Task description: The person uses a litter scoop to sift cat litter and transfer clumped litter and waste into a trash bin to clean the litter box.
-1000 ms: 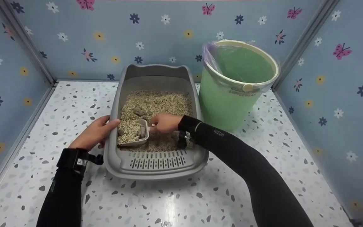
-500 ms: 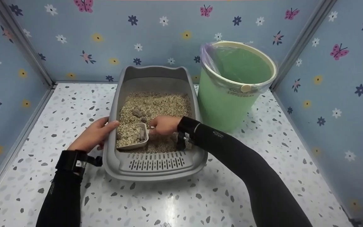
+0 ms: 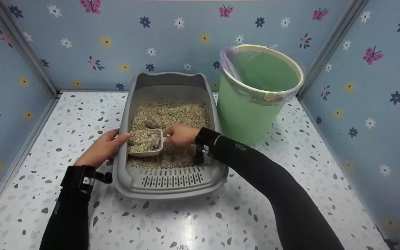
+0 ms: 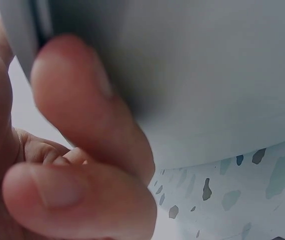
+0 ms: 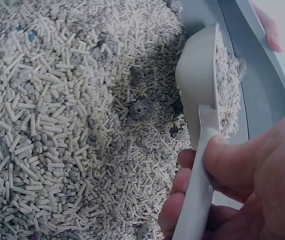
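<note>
A pale litter scoop (image 3: 161, 147), heaped with pellet litter and grey clumps, is at the left side of a grey litter box (image 3: 172, 192). My right hand (image 3: 182, 135) grips its handle, thumb along the top, as the right wrist view shows. There the scoop's bowl (image 5: 195, 75) is close to the box wall, over the litter (image 5: 57, 110). My left hand (image 3: 102, 147) holds the box's left rim, thumb over the top. In the left wrist view its curled fingers (image 4: 77, 105) lie against the wall's outer side. More grey clumps (image 3: 150, 124) lie in the litter behind the scoop.
A green bin (image 3: 248, 116) with a clear liner stands right beside the box. Patterned blue panels (image 3: 172, 38) close in the back and both sides. The speckled white floor (image 3: 144, 225) extends in front of the box. A slotted ledge (image 3: 172, 177) spans the box's front.
The scoop dipped slightly toward the front of the box, then came up and back with its load. My right hand moved with it. My left hand stays on the rim.
</note>
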The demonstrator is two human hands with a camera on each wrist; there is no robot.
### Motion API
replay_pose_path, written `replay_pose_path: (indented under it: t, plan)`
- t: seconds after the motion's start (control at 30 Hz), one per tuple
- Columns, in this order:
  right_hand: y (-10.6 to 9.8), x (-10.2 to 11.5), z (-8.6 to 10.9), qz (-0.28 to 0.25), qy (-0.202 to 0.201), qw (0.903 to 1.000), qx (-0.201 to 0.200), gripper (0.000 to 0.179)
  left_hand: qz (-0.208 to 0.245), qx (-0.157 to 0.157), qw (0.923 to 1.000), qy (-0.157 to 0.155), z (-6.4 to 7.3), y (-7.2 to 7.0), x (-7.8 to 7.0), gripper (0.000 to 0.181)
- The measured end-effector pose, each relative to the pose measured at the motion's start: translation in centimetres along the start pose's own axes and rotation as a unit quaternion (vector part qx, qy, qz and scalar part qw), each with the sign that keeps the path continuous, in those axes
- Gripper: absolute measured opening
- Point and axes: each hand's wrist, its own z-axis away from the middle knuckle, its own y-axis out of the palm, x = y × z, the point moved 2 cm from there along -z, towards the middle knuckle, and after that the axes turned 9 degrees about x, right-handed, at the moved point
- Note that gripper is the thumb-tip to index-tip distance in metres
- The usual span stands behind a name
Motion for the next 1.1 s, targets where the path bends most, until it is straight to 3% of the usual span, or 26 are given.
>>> replay_pose_path:
  t: [0.3, 0.63, 0.87, 1.03, 1.1]
  plan:
    - [-0.4, -0.2, -0.3, 0.014, 0.025, 0.999, -0.035, 0.033, 0.003, -0.003, 1.0, 0.008, 0.2, -0.1, -0.1, 0.078]
    - [0.2, 0.3, -1.0, 0.033, 0.082, 0.9959, -0.018, 0.028, -0.005, -0.002, 1.0, 0.006, 0.2, 0.0, -0.4, 0.071]
    - [0.1, 0.1, -2.0, 0.007, 0.071, 0.9974, -0.011, 0.048, -0.006, 0.001, 0.9999, 0.009, 0.0, 0.2, -0.3, 0.073]
    - [-0.3, -0.3, -1.9, -0.006, 0.046, 0.9989, -0.004, 0.027, 0.008, -0.001, 0.9999, 0.009, 0.0, 0.1, 0.0, 0.077]
    - [-0.5, -0.3, -1.7, 0.002, 0.035, 0.9994, 0.001, 0.033, 0.008, 0.0, 0.9999, 0.006, 0.0, 0.1, 0.1, 0.08]
